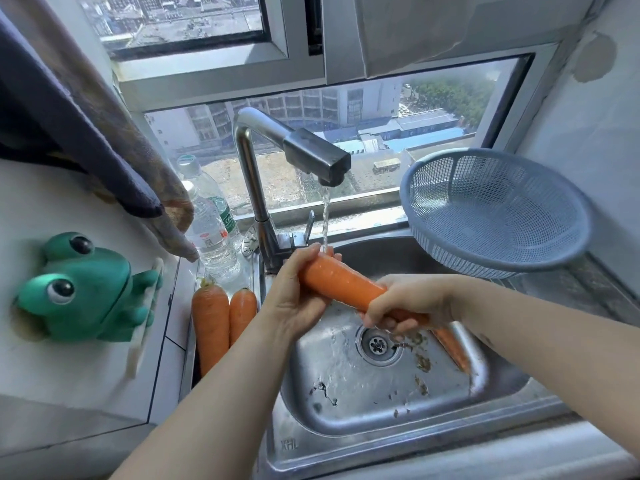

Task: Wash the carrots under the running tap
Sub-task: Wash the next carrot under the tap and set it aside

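Carrot (341,284) under running tap (311,154)

I hold the carrot over the sink (363,410), its thick end in the stream. My left hand (294,299) wraps that end. My right hand (405,303) grips the narrower part, fingers curled round it. Two spare carrots (211,323) lie on the ledge left of the sink.

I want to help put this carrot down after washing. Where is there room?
The blue plastic mesh colander, right of the steel sink, holds nothing. The sink floor in front of the round drain is free too. The ledge left of the sink is crowded: two orange carrots and clear plastic bottles.
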Action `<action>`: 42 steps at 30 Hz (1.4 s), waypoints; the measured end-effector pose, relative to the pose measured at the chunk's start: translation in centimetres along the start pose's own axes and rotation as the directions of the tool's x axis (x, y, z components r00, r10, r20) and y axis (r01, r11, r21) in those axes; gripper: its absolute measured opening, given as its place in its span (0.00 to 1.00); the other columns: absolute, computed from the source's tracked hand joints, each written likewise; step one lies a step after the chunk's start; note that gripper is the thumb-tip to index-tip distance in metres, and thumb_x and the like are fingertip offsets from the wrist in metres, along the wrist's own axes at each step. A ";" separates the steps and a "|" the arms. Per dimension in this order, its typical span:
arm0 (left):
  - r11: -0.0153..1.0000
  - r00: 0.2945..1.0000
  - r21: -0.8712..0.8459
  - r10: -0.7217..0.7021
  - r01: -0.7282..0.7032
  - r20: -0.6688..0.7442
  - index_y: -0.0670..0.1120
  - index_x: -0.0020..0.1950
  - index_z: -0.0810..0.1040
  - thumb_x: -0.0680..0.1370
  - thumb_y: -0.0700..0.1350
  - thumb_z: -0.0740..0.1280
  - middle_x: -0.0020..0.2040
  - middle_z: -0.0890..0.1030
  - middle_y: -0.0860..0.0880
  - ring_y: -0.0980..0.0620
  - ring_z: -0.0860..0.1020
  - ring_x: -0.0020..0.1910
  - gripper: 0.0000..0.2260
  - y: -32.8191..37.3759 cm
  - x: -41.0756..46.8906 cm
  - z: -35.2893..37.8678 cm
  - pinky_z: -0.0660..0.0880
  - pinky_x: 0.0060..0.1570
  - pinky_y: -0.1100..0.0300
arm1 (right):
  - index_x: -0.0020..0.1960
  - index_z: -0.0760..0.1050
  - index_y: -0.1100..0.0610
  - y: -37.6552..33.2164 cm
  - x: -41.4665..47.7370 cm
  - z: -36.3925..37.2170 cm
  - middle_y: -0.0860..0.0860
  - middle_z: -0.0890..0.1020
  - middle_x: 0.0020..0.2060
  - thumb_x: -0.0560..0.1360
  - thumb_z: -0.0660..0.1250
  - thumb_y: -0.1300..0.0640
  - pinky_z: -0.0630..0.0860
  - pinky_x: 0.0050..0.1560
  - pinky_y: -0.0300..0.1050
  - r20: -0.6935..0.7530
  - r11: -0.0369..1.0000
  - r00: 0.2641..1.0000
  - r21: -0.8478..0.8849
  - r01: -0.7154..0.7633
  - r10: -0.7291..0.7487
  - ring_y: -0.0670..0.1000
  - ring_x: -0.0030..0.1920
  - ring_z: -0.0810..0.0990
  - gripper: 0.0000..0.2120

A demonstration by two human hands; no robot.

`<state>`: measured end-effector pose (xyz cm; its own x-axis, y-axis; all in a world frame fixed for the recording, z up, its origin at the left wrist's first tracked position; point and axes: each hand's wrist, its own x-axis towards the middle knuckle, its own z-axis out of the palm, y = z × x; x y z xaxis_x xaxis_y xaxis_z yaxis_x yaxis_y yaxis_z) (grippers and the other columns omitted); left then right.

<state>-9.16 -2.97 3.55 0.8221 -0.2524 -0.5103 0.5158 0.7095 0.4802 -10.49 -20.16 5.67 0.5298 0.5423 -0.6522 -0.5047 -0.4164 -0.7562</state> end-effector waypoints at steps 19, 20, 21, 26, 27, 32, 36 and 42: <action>0.945 0.955 0.277 0.232 -0.177 -0.182 0.44 0.31 0.76 0.80 0.45 0.61 0.30 0.81 0.48 0.52 0.78 0.31 0.18 -2.0 1.8 1.3 0.75 0.38 0.57 | 0.43 0.72 0.59 1.1 1.0 1.8 0.52 0.77 0.31 0.70 0.69 0.62 0.74 0.29 0.40 -0.360 0.945 0.928 -0.327 -0.026 -0.099 0.48 0.26 0.75 0.07; 0.935 0.943 0.304 0.253 -0.181 -0.216 0.44 0.31 0.77 0.80 0.46 0.61 0.29 0.81 0.48 0.52 0.77 0.31 0.19 -1.9 1.9 1.4 0.75 0.37 0.58 | 0.43 0.72 0.59 1.2 1.3 2.1 0.52 0.77 0.31 0.69 0.69 0.61 0.74 0.30 0.41 -0.408 0.918 0.901 -0.395 -0.030 -0.146 0.48 0.27 0.75 0.07; 0.931 0.929 0.319 0.265 -0.177 -0.259 0.44 0.32 0.77 0.81 0.46 0.61 0.28 0.81 0.49 0.52 0.77 0.31 0.18 -1.7 1.9 1.4 0.74 0.35 0.59 | 0.43 0.71 0.58 1.3 1.5 2.4 0.51 0.77 0.32 0.68 0.69 0.59 0.74 0.32 0.43 -0.463 0.868 0.863 -0.493 -0.060 -0.203 0.49 0.29 0.76 0.08; 0.981 0.876 0.178 0.151 -0.076 -0.459 0.47 0.41 0.77 0.78 0.51 0.67 0.42 0.81 0.47 0.49 0.78 0.41 0.09 -1.2 2.1 1.6 0.78 0.48 0.52 | 0.49 0.64 0.53 1.4 1.2 2.7 0.49 0.75 0.38 0.73 0.66 0.55 0.70 0.38 0.45 -0.528 0.471 0.671 -0.833 -0.291 -0.520 0.53 0.36 0.74 0.11; 0.985 0.883 0.163 0.131 -0.063 -0.451 0.46 0.44 0.75 0.77 0.52 0.68 0.43 0.80 0.46 0.48 0.78 0.43 0.10 -1.4 1.8 1.8 0.78 0.51 0.50 | 0.49 0.62 0.53 1.5 1.2 2.6 0.49 0.74 0.38 0.74 0.66 0.55 0.69 0.37 0.45 -0.521 0.456 0.659 -0.842 -0.289 -0.543 0.54 0.36 0.73 0.12; 0.968 0.951 0.232 0.159 -0.098 -0.265 0.43 0.53 0.73 0.75 0.44 0.71 0.44 0.77 0.45 0.50 0.77 0.41 0.11 -2.9 0.8 1.0 0.77 0.41 0.55 | 0.46 0.68 0.55 2.0 1.7 1.7 0.48 0.74 0.34 0.70 0.69 0.55 0.70 0.35 0.45 -0.511 0.562 0.700 -0.806 -0.187 -0.499 0.53 0.37 0.75 0.10; 0.973 0.978 0.189 0.159 -0.133 -0.133 0.40 0.46 0.76 0.76 0.40 0.67 0.38 0.80 0.45 0.52 0.79 0.36 0.03 -2.3 0.4 0.6 0.78 0.38 0.56 | 0.46 0.74 0.60 1.2 1.1 0.4 0.51 0.79 0.34 0.70 0.75 0.57 0.74 0.31 0.40 -0.231 0.923 0.962 -0.382 0.045 -0.143 0.50 0.32 0.79 0.12; 0.995 0.967 0.096 0.056 -0.033 -0.247 0.43 0.39 0.76 0.80 0.42 0.60 0.29 0.80 0.47 0.51 0.78 0.35 0.11 -1.1 0.6 2.0 0.76 0.39 0.57 | 0.44 0.71 0.59 0.4 1.4 0.6 0.51 0.76 0.29 0.71 0.71 0.63 0.74 0.30 0.41 -0.184 0.984 0.982 -0.177 0.013 -0.046 0.49 0.27 0.74 0.08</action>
<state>-8.76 -5.17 4.16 0.7649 -0.0418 -0.6428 0.5090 0.6508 0.5634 -10.37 -19.11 4.55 0.6683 0.4175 -0.6157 -0.3694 -0.5322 -0.7618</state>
